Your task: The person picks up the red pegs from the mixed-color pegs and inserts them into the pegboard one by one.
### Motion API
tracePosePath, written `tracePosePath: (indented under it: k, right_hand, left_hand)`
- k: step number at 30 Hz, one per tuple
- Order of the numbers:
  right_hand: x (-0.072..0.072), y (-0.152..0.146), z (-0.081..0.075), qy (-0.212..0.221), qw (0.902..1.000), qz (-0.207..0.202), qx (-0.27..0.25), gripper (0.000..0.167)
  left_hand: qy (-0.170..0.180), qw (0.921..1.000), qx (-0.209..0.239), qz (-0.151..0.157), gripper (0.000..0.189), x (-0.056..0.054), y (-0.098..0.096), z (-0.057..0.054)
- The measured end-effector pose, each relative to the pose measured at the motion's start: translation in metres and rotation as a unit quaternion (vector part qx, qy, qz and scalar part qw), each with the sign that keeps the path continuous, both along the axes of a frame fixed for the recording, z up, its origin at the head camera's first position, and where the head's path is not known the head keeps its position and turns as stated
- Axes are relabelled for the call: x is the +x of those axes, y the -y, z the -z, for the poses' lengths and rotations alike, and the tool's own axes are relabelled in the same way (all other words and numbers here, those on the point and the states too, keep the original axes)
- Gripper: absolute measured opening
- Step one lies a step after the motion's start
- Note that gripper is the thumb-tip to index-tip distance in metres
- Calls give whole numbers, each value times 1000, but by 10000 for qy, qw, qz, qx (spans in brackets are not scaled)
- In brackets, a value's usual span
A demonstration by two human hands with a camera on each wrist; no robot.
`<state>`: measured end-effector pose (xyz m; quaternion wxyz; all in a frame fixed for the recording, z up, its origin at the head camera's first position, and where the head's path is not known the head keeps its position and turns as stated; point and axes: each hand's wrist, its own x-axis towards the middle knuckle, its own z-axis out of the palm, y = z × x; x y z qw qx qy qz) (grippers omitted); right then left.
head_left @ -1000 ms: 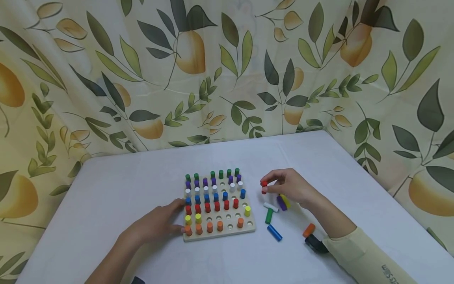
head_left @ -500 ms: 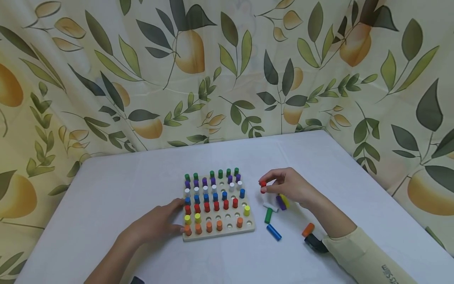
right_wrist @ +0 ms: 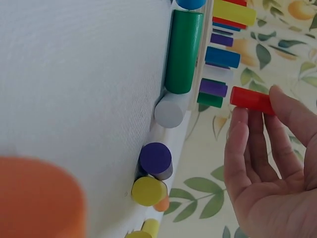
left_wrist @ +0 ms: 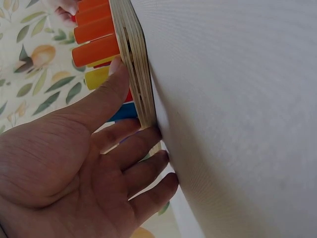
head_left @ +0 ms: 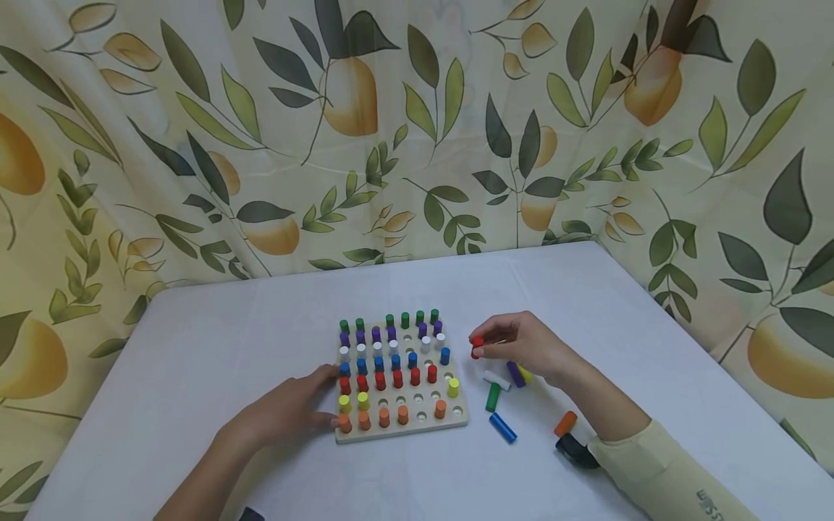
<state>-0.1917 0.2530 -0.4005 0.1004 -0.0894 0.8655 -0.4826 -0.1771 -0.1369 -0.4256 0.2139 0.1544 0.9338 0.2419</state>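
Observation:
A wooden pegboard (head_left: 459, 418) holds rows of coloured pegs on the table. My left hand (head_left: 287, 409) rests against the board's left edge. Its thumb touches beside the front orange peg (left_wrist: 96, 50), and its fingers lie relaxed along the edge farther back. To the right of the board, my right hand (head_left: 531, 346) pinches a red peg (right_wrist: 250, 100) between thumb and fingers, raised above the table. The red peg stands nearly upright in the head view. Several holes in the board are bare, including some in the yellow row.
Loose pegs lie right of the board: a green peg (head_left: 493, 397), a blue peg (head_left: 503, 428), a white peg (head_left: 497, 380), a purple peg (head_left: 516, 374), yellow ones partly hidden by my hand, and an orange peg (head_left: 565, 423). A patterned curtain (head_left: 417, 181) hangs behind the table.
My right hand has shifted slightly left toward the board with the red peg, which sits a little lower in the head view. My left hand stays at the board's edge.

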Motion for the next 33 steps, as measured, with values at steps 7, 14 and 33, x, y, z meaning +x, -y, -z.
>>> tracePosePath:
  k: [7, 14, 33]
  right_hand:
    - [2, 6, 1, 83, 9996, -260, -122, 22]
    - [4, 10, -1, 222, 9993, -278, -59, 25]
    - [4, 19, -1, 64, 9981, -608, 24, 24]
  left_hand:
    - [55, 10000, 27, -41, 84, 0, 1, 2]
    - [29, 10000, 17, -25, 83, -1, 1, 4]
    - [-50, 10000, -56, 27, 81, 0, 0, -3]
